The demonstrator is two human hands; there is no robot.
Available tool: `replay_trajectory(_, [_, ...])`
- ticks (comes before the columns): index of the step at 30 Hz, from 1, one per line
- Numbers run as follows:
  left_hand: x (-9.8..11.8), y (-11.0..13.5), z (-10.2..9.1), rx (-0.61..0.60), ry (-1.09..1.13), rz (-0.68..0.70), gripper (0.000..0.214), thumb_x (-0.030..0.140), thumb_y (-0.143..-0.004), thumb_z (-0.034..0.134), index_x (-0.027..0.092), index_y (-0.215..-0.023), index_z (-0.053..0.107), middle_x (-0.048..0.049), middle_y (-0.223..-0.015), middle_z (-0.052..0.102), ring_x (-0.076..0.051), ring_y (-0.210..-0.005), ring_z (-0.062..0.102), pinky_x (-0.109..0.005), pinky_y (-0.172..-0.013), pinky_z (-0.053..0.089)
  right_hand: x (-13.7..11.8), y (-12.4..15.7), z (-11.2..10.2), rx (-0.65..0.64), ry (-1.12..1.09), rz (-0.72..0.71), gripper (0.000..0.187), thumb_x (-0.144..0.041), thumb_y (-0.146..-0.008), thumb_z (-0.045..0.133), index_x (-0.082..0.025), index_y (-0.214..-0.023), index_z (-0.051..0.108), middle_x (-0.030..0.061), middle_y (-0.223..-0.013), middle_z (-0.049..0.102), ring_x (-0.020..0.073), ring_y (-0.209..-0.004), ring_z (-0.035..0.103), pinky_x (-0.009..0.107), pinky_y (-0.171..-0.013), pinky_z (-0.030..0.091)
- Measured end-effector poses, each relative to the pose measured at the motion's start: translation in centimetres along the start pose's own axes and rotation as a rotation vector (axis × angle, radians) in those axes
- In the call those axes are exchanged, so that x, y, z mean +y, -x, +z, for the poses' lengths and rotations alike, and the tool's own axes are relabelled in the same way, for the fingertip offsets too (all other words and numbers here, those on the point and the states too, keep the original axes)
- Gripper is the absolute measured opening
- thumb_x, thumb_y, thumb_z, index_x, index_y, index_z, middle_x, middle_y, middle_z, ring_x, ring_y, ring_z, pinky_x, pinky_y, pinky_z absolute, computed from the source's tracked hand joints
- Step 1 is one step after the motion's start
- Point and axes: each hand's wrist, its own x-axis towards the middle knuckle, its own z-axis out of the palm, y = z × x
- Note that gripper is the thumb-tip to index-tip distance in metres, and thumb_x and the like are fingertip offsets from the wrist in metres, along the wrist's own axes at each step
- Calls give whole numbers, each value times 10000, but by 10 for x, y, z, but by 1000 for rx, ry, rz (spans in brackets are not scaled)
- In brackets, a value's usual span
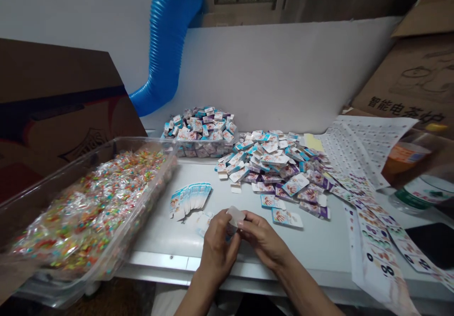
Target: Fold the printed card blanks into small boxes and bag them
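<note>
Near the front of the table, my left hand [217, 235] is closed around a small carton [235, 214] whose pale white flap points up. My right hand [261, 236] pinches the right edge of the same carton with thumb and fingertips. Most of its printed side is hidden by my fingers. Left of my hands lies a fanned stack of flat blue-and-white cartons [190, 198]. Another flat printed piece [204, 222] lies just beside my left hand, partly covered by it. Beyond my hands spreads a loose pile of small blue, white and purple cartons [269, 160].
On the left stands a clear plastic bin [169, 162] of small bags with colourful bits. A heaped clear tray of cartons [198, 129] sits behind. Right are sticker sheets [376, 240], a dark phone [432, 244] and a bottle [422, 193]. A blue hose [166, 46] hangs at the back.
</note>
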Motion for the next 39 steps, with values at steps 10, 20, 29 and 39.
replay_trajectory(10, [-7,9,3,-42,-99,-22,528,171,-822,463,148,-1302,242,-165,-1190,489,-245,-1093,507,-436,-901,446,6,9,14,158,567,-236,387,-374,-918,377,-214,-1224,551,77,-1179,599,204,-1114,522,382,-999,363])
replay_trajectory(20, [-16,13,6,-30,-103,63,529,120,-816,444,143,-1309,253,-156,-1178,506,-223,-1102,498,-411,-917,449,-12,7,11,60,730,-222,346,-304,-914,378,-216,-1156,610,67,-1061,669,223,-963,601,403,-894,445])
replay_trajectory(29, [-17,13,3,-89,-147,123,637,162,-850,390,139,-1407,81,-210,-1363,366,-273,-1244,393,-472,-946,429,14,19,21,215,1474,-662,468,-135,-839,410,-52,-1300,420,185,-1198,563,276,-1026,520,469,-896,397])
replay_trajectory(39, [-17,20,1,-164,-116,101,703,153,-844,388,134,-1417,-20,-199,-1402,322,-250,-1278,357,-447,-985,400,11,24,18,68,1462,-581,490,-112,-858,381,-142,-1347,372,127,-1105,611,239,-909,549,401,-800,445])
